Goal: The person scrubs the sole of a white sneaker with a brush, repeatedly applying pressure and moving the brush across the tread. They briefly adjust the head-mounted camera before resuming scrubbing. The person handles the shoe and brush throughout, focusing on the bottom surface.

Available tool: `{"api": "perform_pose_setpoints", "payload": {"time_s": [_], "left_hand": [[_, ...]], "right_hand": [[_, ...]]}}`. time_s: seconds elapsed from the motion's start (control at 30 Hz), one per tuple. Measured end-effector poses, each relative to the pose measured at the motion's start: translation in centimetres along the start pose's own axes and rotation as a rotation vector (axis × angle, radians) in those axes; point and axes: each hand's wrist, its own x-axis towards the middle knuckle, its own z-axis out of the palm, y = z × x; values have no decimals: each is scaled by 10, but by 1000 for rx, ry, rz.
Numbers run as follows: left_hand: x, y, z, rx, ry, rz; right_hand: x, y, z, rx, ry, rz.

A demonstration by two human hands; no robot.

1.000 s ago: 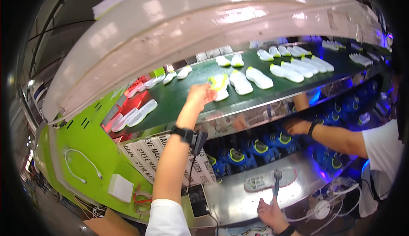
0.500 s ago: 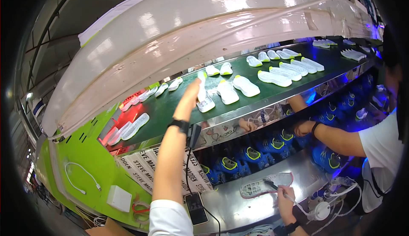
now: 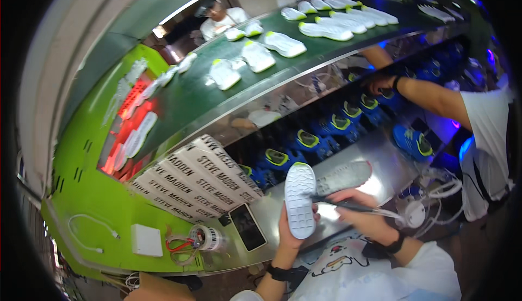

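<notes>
Two hands: one left hand [image 3: 292, 225], one right hand [image 3: 361, 211]. Two soles are nearest them, one white sole [image 3: 300, 208] and one grey sole [image 3: 348, 177], plus one dark tool [image 3: 325, 199]. Farther off, five white-and-lime soles [image 3: 258, 57] make one cluster, three large and two small; other soles overlap or blur beyond a sure count. Blue shoes [image 3: 412, 142] number at least six. There are three dark wristbands [image 3: 281, 272], one phone [image 3: 248, 226], one white box [image 3: 145, 241], one white cable [image 3: 115, 234] and one white roll [image 3: 213, 239].
</notes>
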Motion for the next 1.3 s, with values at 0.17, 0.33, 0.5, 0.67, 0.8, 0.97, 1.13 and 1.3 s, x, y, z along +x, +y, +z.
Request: {"api": "perform_pose_setpoints", "payload": {"time_s": [0.17, 0.33, 0.5, 0.67, 0.8, 0.97, 1.13, 1.3], "left_hand": [[1, -47, -32, -34, 192, -36], [-7, -40, -28, 420, 264, 131], [16, -30, -33, -268, -68, -18], [21, -13, -22, -131, 171, 67], [30, 12, -18, 118, -58, -187], [45, 20, 6, 448, 150, -560], [46, 23, 15, 645, 221, -931], [33, 8, 12, -210, -64, -298]], "right_hand": [[14, 41, 11, -625, 159, -457], [4, 37, 20, -428, -122, -284], [-1, 39, 28, -729, -256, -555], [24, 18, 16, -538, -295, -328], [27, -1, 3, -296, -543, 46], [40, -12, -14, -552, -847, -140], [38, -13, -22, -664, -993, -412], [32, -39, -44, -213, -328, 59]]}}
